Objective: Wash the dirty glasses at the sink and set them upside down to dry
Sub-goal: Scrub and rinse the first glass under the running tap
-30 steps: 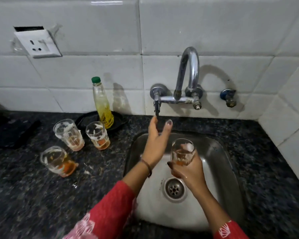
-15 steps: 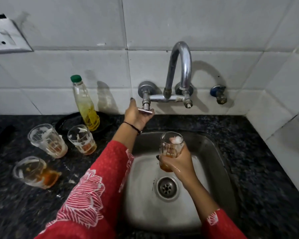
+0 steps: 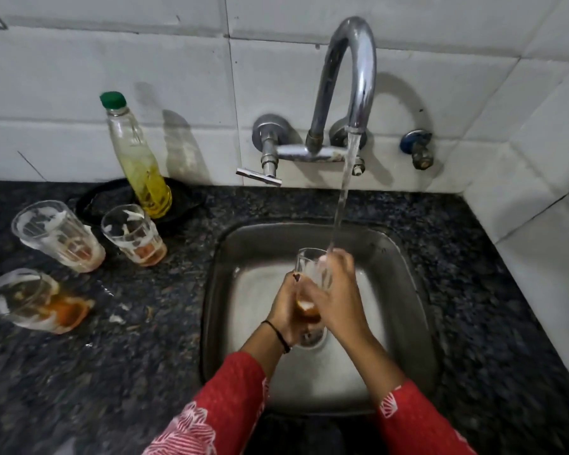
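I hold a clear drinking glass with orange-brown dregs at its bottom [image 3: 310, 290] over the steel sink basin [image 3: 404, 284], its mouth turned up and a little away from me. My left hand [image 3: 284, 310] is closed around the lower part of the glass from the left side, and there is a thin black band on this wrist. My right hand [image 3: 337, 297] is wrapped around the glass from the right, and its fingers [image 3: 340, 261] are bent over the rim. How far they go inside the glass I cannot tell, because this part is blurred. A thin stream of water [image 3: 344, 192] falls from the curved chrome tap [image 3: 358, 77] on the white tiled wall and arrives at the rim of the glass, just where my right fingers are. Under my hands the round drain [image 3: 312, 339] of the sink is partly seen.

On the dark speckled stone counter [image 3: 128, 356], to the left of the sink, three more dirty glasses wait. Two stand upright side by side: the tall glass with white foam marks [image 3: 58, 234] and the shorter glass with orange liquid at the bottom [image 3: 133, 234]. The third glass [image 3: 33, 300] is nearer to me and looks tilted or lying on its side, with orange residue inside; some drops and small crumbs are on the counter beside it. Behind the two upright glasses a clear plastic bottle with yellow liquid and a green cap [image 3: 135, 159] stands on a black round plate [image 3: 184, 198] against the wall. Both my sleeves are red with a white pattern.
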